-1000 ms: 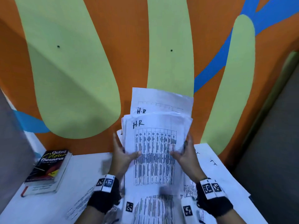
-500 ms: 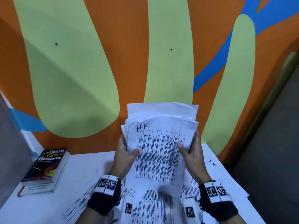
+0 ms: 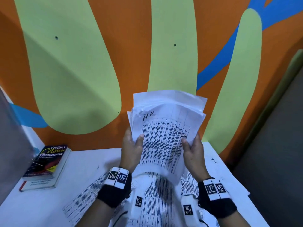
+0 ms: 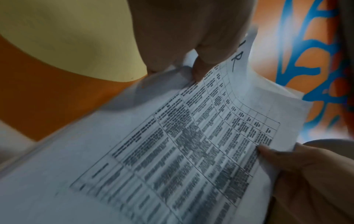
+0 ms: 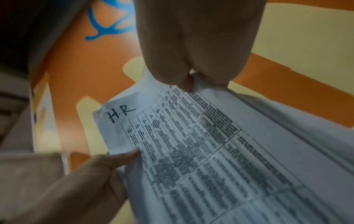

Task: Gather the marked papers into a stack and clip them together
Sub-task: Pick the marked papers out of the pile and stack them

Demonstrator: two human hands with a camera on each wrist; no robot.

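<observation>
Your left hand (image 3: 131,148) pinches the left edge of the stack of H.R papers (image 3: 165,133), thumb on the printed face, fingers behind. Your right hand (image 3: 193,153) grips the opposite edge the same way. You hold the stack upright above the bench (image 3: 85,163), in front of the painted wall, and its top edges fan unevenly, so this looks like the squaring-up step. Next, I'd say, tap the bottom edge down on the bench until the sheets line up, then find a clip; none shows in any view. More printed sheets (image 3: 82,199) lie under your wrists, one at right marked differently (image 3: 214,161). A thesaurus (image 3: 47,166) sits far left.
</observation>
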